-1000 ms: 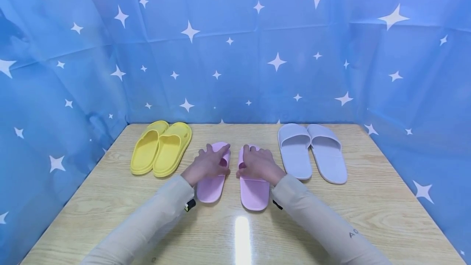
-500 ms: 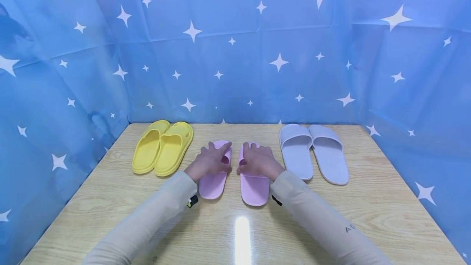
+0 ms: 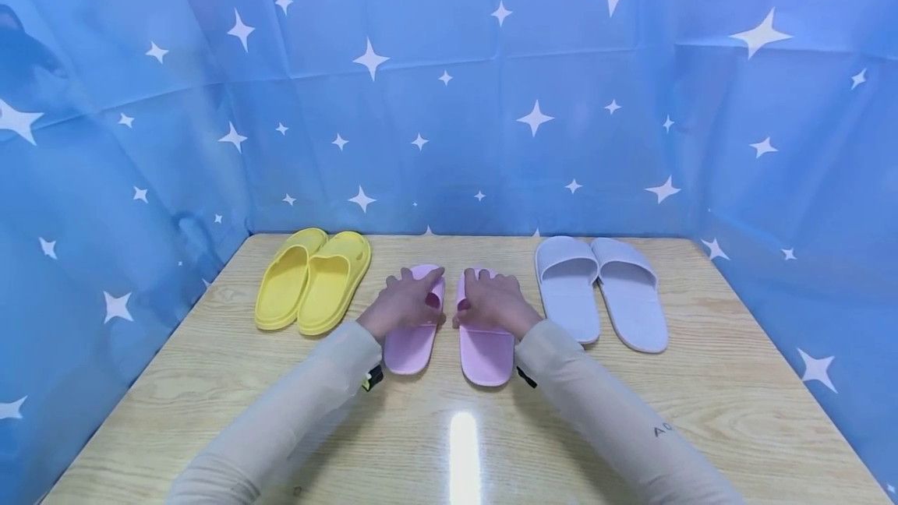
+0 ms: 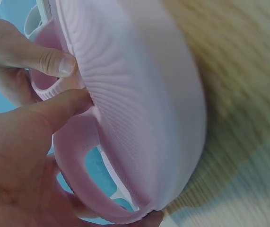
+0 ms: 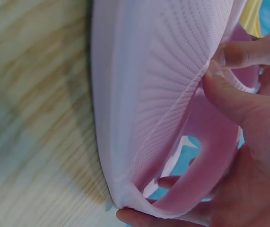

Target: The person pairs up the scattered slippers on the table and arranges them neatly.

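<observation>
In the middle of the table stand two pink slippers, side by side with a narrow gap, toes toward the back. My left hand [image 3: 403, 305] grips the left pink slipper [image 3: 408, 352] across its strap, the thumb at the inner edge and fingers over the top and outer side. The right pink slipper [image 3: 486, 363] is held likewise by my right hand [image 3: 495, 305]. In the left wrist view the ribbed footbed [image 4: 120, 85] shows close up, and the thumbs of both hands come near each other. A similar ribbed footbed [image 5: 172, 75] fills the right wrist view.
Yellow slippers [image 3: 324, 293] sit together at the back left of the wooden table [image 3: 393, 450]. Grey-lilac slippers [image 3: 570, 306] lie at the back right, toes touching and heels apart. A blue starry curtain [image 3: 463, 115] closes off the back and both sides.
Both pink slippers have slid a little toward the back of the table under my hands, and the gap between them has narrowed slightly. The yellow and grey-lilac pairs stay put.
</observation>
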`<state>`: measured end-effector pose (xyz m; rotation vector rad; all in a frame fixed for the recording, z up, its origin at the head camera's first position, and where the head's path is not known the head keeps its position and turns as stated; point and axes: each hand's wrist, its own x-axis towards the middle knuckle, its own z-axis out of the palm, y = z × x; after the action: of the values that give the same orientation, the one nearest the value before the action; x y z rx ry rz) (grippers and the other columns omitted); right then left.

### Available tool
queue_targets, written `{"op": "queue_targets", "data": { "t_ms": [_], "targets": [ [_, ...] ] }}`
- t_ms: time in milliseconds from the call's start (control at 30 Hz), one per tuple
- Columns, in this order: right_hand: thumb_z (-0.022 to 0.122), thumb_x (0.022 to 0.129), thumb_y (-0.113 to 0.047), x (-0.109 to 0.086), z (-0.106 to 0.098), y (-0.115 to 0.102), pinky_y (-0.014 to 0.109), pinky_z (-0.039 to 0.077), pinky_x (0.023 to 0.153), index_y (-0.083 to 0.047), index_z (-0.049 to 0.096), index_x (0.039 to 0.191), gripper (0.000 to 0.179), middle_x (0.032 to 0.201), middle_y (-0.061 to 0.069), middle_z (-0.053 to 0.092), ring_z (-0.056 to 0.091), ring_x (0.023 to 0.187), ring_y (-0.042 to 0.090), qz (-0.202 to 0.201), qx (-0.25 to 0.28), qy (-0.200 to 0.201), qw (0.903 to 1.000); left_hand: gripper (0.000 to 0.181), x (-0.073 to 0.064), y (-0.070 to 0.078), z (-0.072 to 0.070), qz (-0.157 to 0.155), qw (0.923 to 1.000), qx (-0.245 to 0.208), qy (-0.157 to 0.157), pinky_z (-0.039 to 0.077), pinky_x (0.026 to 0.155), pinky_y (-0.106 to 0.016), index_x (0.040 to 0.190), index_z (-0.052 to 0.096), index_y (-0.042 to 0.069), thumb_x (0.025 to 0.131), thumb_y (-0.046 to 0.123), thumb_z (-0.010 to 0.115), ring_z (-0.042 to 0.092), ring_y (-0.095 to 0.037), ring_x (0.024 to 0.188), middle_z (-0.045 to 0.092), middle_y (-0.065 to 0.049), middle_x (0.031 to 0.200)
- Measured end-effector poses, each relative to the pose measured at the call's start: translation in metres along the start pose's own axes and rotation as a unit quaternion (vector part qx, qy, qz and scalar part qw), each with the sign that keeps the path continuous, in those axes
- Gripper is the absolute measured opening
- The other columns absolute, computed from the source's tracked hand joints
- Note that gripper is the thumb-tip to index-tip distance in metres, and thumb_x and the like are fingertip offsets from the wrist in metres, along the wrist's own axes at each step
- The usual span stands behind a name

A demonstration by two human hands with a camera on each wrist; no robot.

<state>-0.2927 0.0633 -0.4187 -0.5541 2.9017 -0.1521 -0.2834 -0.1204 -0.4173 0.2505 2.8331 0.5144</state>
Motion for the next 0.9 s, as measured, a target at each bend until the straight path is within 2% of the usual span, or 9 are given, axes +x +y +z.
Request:
{"op": "queue_targets", "data": {
  "t_ms": [433, 600, 900],
  "targets": [
    [0.075, 0.086, -0.059, 0.008, -0.002, 0.002, 0.053, 0.049, 0.096, -0.008, 0.047, 0.141, 0.080, 0.120, 0.012, 0.062, 0.061, 0.107, 0.030, 0.004, -0.003, 0.000, 1.0000, 0.093, 0.010, 0.000, -0.001, -0.005, 0.9999, 0.016, 0.003, 0.050, 0.098, -0.064, 0.164, 0.029, 0.036, 0.086, 0.043, 0.080, 0.041, -0.054, 0.135, 0.034, -0.034, 0.157],
    [0.074, 0.087, -0.059, 0.014, -0.003, 0.002, 0.053, 0.049, 0.097, -0.008, 0.044, 0.146, 0.083, 0.125, 0.013, 0.062, 0.062, 0.111, 0.031, 0.012, -0.009, -0.007, 0.9999, 0.093, 0.013, 0.001, -0.003, -0.002, 0.9998, 0.018, -0.002, 0.050, 0.099, -0.064, 0.164, 0.027, 0.036, 0.087, 0.043, 0.079, 0.040, -0.055, 0.136, 0.031, -0.037, 0.158],
    [0.075, 0.086, -0.061, 0.023, -0.006, 0.002, 0.057, 0.047, 0.103, -0.007, 0.037, 0.154, 0.095, 0.141, 0.017, 0.058, 0.060, 0.124, 0.035, 0.018, -0.009, -0.018, 0.9996, 0.094, 0.023, 0.000, -0.004, -0.011, 0.9997, 0.019, -0.006, 0.050, 0.099, -0.059, 0.164, 0.024, 0.040, 0.087, 0.046, 0.078, 0.043, -0.050, 0.132, 0.035, -0.034, 0.157]
  ]
}}
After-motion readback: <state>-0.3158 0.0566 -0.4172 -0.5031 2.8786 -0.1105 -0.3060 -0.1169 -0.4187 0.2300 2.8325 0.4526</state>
